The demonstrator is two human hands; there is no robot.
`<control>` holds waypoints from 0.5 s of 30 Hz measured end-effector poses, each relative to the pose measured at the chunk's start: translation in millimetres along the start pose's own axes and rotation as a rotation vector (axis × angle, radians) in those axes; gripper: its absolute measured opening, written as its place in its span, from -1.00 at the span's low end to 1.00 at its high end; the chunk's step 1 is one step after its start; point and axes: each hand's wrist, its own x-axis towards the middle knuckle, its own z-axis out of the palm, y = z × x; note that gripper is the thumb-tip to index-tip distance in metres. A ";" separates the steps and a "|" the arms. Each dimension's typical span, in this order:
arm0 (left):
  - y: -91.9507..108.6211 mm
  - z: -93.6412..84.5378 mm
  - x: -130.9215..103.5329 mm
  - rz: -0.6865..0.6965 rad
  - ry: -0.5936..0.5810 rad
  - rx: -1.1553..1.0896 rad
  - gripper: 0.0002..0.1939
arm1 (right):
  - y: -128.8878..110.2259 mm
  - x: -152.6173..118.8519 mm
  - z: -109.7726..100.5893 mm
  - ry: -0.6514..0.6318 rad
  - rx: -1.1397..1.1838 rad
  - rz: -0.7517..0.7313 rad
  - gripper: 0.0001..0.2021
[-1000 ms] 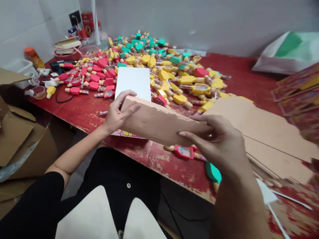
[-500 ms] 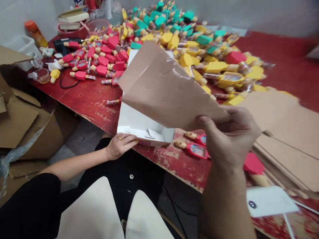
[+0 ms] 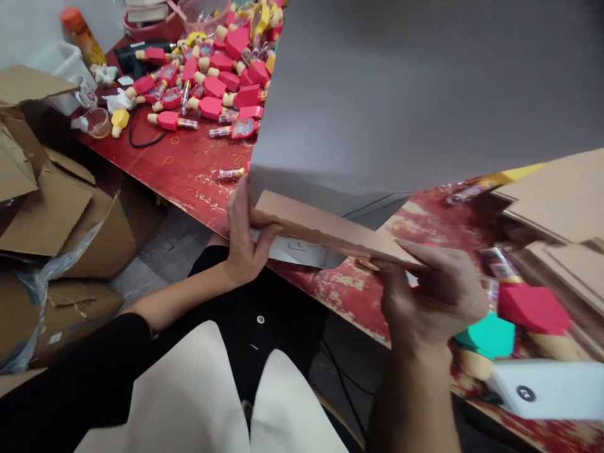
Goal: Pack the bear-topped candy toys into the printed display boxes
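Observation:
A brown folded cardboard piece (image 3: 325, 228) is held level between both hands. My left hand (image 3: 248, 236) pinches its left end, thumb in front and fingers behind. At the other end, my right hand (image 3: 431, 286) grips it between thumb and fingers. A large grey sheet or panel (image 3: 425, 94) rises behind the cardboard and hides much of the table. Beneath the cardboard shows part of a white box (image 3: 299, 250), near the table's front edge.
Red toy pieces (image 3: 207, 107) are heaped at the back left of the red table (image 3: 189, 173). Flat cardboard (image 3: 561, 195), a green piece (image 3: 488, 335) and a white device (image 3: 552, 387) lie at the right. Opened cartons (image 3: 51, 214) stand at the left.
My left hand has moved up from the white box onto the cardboard's left end. The cardboard has been lowered and turned edge-on. The large grey surface now fills the upper right.

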 end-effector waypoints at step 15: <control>-29.7 3.9 -42.0 -0.110 0.111 -0.203 -0.67 | -64.5 -7.6 43.9 0.174 0.057 -0.017 -0.18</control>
